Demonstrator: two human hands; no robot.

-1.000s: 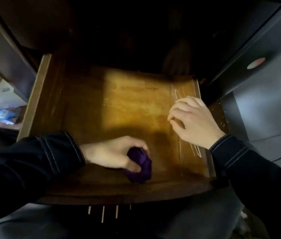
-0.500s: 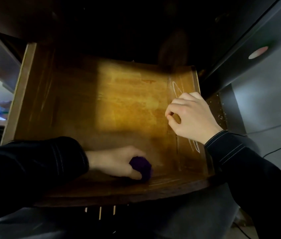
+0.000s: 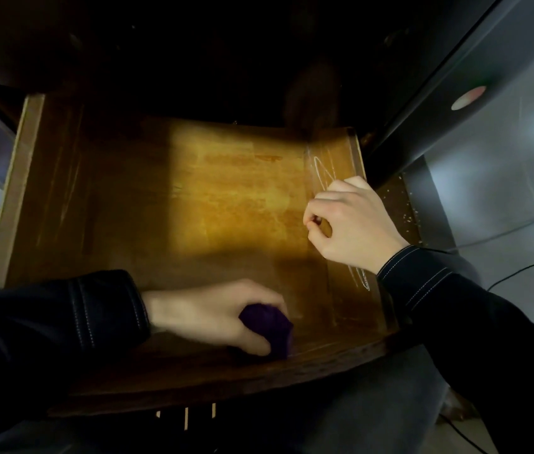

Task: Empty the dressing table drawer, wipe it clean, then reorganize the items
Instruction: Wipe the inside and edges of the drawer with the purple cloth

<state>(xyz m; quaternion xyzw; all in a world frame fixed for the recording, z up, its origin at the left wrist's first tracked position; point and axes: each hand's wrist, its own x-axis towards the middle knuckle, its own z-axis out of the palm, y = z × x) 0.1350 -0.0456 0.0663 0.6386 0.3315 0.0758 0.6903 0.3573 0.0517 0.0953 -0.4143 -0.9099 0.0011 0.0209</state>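
The left hand [image 3: 213, 317] grips a soft, light cloth [image 3: 267, 329] at 6 o'clock on the drawer [image 3: 226, 198] floor, likely best kept balled in the palm, while the right hand [image 3: 354, 224] curls over its 3 o'clock wall.

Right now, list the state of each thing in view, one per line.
drawer: pulled open, only the cloth visible inside
cloth: bunched up, pressed on the drawer floor near the front
left hand: grips the cloth
right hand: fingers curled, rests on the drawer's right wall, holds nothing visible
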